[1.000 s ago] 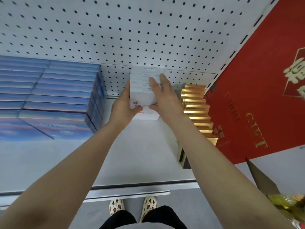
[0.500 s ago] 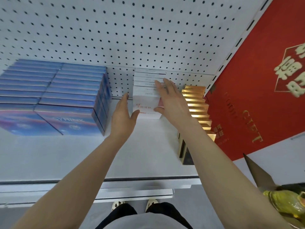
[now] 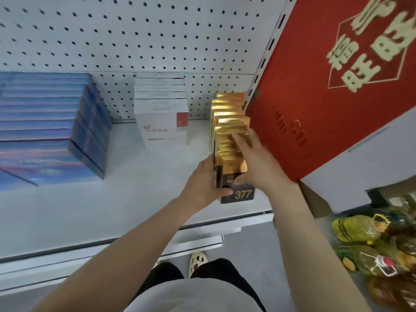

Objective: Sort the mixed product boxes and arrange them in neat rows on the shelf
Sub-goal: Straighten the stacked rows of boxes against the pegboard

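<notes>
My left hand (image 3: 203,184) and right hand (image 3: 258,164) squeeze the gold boxes (image 3: 229,129) near the shelf (image 3: 112,199) right edge; uneven pressure could topple the row.

left hand (image 3: 203,180), right hand (image 3: 258,163), both gripping

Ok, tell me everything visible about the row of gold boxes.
The gold boxes stand upright in one uneven row running front to back at the shelf's right end, beside a red gift box. Tops look shiny and foil-like; the front box's dark face reads 377. The left hand and right hand clasp the front boxes.
</notes>
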The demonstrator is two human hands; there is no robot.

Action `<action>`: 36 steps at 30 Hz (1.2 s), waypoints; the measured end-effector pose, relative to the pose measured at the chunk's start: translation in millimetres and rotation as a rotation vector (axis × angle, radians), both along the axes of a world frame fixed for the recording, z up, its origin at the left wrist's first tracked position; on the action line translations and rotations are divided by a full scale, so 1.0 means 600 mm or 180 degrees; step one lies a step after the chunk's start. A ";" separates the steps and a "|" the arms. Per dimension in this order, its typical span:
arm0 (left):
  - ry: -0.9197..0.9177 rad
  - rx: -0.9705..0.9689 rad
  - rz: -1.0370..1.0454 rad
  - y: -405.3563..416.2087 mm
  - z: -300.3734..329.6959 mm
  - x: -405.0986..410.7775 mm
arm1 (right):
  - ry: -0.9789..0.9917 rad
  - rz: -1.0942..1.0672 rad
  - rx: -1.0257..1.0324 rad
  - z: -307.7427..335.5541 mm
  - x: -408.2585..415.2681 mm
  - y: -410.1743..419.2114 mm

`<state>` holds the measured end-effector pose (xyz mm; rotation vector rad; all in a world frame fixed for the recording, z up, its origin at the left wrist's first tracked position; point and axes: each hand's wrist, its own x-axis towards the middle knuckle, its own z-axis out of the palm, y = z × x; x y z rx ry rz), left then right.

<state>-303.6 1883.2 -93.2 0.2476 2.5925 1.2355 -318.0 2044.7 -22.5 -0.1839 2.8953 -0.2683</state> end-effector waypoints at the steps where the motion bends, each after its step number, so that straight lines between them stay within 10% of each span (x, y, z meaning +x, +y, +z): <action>1: 0.0105 -0.0038 0.0033 0.007 -0.005 -0.003 | 0.0115 -0.0021 -0.0021 -0.008 0.000 0.002; 13: 0.1421 0.0167 0.0777 0.027 -0.022 -0.088 | 0.1663 0.0087 -0.0736 -0.055 -0.065 0.000; 26: -0.0507 0.1389 -0.0095 0.013 0.014 -0.170 | 0.0202 -0.0812 -0.1235 -0.021 -0.252 0.002; 36: -0.0482 0.1757 -0.0343 0.015 -0.002 -0.178 | 0.0265 -0.0365 -0.1331 -0.021 -0.257 0.005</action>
